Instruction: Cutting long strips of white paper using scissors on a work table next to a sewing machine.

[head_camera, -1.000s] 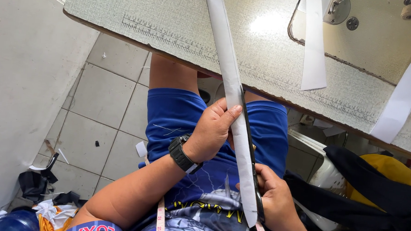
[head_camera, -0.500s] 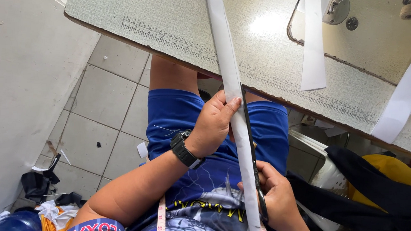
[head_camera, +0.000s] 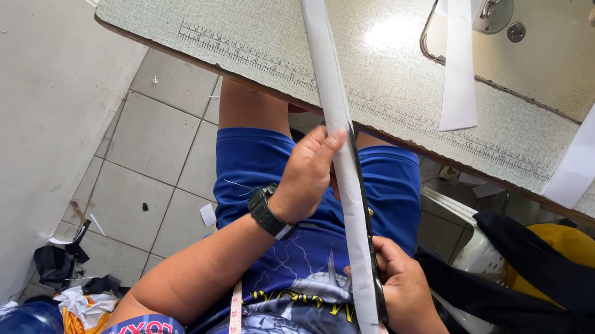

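Our hands work mid-frame: the left hand point(head_camera: 307, 171), slid slightly farther up, pinches the long white strip point(head_camera: 339, 163) running from the table point(head_camera: 251, 24), while the right hand point(head_camera: 401, 282) grips scissors point(head_camera: 367, 262), now cutting further along it.

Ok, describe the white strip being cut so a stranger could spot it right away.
Start at the speckled table. Three white strips hang off it; take the long strip that runs down over the blue shorts. It alone is pinched by the left hand, with scissors along its edge.
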